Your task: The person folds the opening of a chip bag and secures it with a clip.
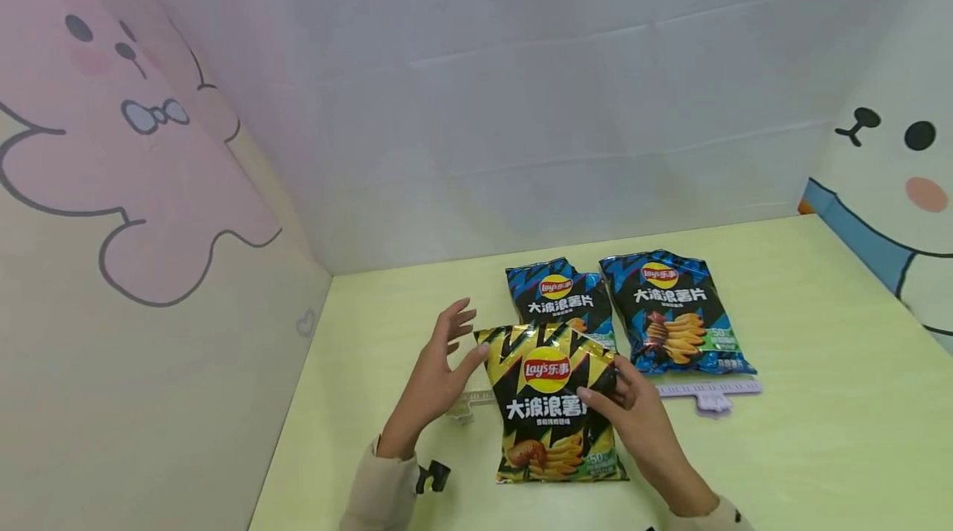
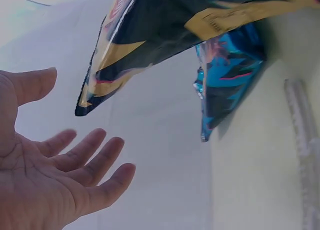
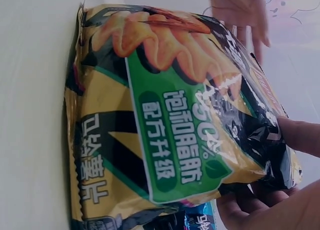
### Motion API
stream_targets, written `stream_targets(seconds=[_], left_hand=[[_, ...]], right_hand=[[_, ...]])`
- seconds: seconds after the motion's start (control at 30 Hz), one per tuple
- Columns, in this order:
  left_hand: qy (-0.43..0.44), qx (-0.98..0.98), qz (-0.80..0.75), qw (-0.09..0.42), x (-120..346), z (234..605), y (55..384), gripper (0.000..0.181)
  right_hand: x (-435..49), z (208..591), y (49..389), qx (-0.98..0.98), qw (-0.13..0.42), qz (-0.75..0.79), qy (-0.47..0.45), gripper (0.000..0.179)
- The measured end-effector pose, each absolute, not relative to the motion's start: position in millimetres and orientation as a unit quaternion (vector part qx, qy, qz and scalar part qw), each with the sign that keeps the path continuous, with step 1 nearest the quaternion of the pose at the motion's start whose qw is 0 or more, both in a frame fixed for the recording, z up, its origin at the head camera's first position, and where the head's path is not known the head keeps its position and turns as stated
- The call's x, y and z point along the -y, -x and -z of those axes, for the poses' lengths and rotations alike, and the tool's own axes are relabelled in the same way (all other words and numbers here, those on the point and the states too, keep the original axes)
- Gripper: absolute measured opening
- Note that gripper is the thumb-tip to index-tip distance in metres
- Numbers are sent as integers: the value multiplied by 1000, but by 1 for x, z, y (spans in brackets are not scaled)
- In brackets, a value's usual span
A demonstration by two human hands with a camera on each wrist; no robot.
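My right hand (image 1: 642,419) grips the upper right side of a yellow and black bag of chips (image 1: 547,440), thumb on the front and fingers behind. In the right wrist view the same chip bag (image 3: 165,105) looks tilted, its lower end nearest the camera. Beside the bag's top left corner is my left hand (image 1: 439,374), its fingers spread. A gap shows between that left hand (image 2: 65,170) and the bag's corner in the left wrist view. Behind stand two blue chip bags, the left one (image 1: 562,299) partly hidden by the yellow bag, the right one (image 1: 670,316) in full view.
A pale purple ruler-like clip (image 1: 715,394) lies in front of the right blue bag. Another clear ruler-like clip (image 1: 465,405) lies by the left hand, partly covered. A white wall (image 1: 558,126) borders the back of the pale yellow table (image 1: 819,432).
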State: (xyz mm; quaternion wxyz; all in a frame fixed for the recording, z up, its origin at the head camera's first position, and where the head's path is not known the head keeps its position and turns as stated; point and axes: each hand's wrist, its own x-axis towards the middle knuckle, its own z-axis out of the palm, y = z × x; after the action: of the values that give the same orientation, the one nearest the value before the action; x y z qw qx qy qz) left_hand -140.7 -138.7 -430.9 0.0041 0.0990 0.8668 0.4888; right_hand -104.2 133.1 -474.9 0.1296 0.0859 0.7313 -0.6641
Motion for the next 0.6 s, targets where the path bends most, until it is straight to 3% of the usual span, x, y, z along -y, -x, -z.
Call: stream_targets(seconds=[0.27,0.6], left_hand=[[-148,-892,-426,-27,127,400,155,58],[-202,-913,-353,41,103,379,166,37]], right_hand=[[-133,474,102,-739,120,659,-74,71],[-133,474,100,-746,120,651,-78,71]])
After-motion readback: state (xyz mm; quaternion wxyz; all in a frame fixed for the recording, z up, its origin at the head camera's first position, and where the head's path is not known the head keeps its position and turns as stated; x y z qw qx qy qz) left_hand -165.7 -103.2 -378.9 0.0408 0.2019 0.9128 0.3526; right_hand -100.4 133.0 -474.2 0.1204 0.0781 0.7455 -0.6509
